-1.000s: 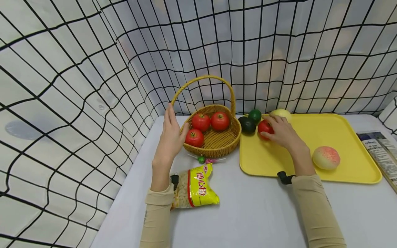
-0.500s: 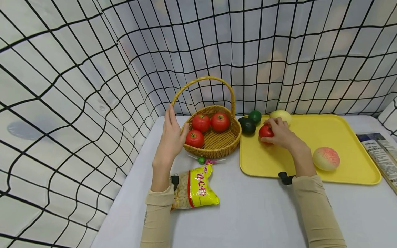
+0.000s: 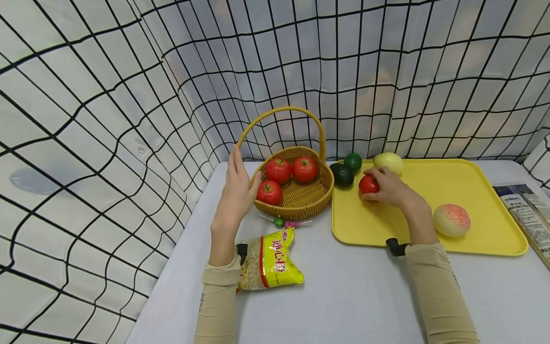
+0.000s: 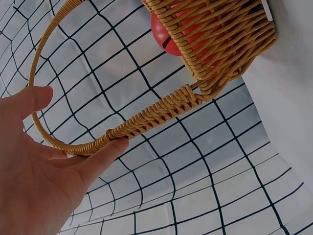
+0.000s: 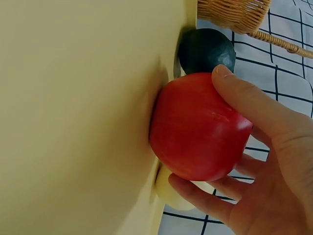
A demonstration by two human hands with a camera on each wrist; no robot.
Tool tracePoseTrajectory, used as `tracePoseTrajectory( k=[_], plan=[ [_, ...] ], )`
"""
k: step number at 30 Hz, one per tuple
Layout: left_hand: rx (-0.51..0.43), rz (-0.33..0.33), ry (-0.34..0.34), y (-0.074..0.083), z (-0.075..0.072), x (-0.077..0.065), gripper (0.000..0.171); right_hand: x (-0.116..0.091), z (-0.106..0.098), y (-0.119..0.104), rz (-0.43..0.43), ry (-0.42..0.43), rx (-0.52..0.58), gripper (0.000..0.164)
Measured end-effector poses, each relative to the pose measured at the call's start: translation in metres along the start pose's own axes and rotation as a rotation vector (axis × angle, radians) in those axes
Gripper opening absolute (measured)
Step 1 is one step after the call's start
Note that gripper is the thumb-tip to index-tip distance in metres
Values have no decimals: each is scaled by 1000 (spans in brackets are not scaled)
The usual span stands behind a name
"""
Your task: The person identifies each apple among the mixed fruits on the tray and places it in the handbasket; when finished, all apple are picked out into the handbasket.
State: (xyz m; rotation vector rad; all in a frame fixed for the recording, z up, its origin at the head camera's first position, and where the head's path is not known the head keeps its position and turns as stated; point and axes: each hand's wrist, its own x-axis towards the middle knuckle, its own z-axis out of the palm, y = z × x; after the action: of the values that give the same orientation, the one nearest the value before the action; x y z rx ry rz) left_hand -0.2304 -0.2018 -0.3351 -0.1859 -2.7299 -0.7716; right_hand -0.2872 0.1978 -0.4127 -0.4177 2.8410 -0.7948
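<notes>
My right hand has thumb and fingers curled round a red apple on the yellow tray. In the right wrist view this apple sits against the tray surface, between thumb and fingers. My left hand lies along the left side of the wicker basket, its fingers straight. The left wrist view has these fingers touching the basket's arched handle, with the thumb on the other side. Three red apples lie in the basket.
Beside the basket are a dark green fruit and a smaller green one. A pale yellow fruit and a peach lie on the tray. In front are lollipops and a yellow snack bag. Black netting stands behind.
My right hand and the apple under it have shifted slightly toward me, uncovering more of the pale yellow fruit. The left hand and basket have stayed in place.
</notes>
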Motion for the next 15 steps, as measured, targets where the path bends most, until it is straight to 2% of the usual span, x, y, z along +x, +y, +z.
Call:
tracePoseTrajectory(
  k=[7,15],
  plan=[
    [6,2,0,0,-1,0,88,-6,-12,-4,16,-2,21,75],
    [1,-5,-13,-1,-2,-1,87,-22,-30,-21,-17,83,29,76]
  ],
)
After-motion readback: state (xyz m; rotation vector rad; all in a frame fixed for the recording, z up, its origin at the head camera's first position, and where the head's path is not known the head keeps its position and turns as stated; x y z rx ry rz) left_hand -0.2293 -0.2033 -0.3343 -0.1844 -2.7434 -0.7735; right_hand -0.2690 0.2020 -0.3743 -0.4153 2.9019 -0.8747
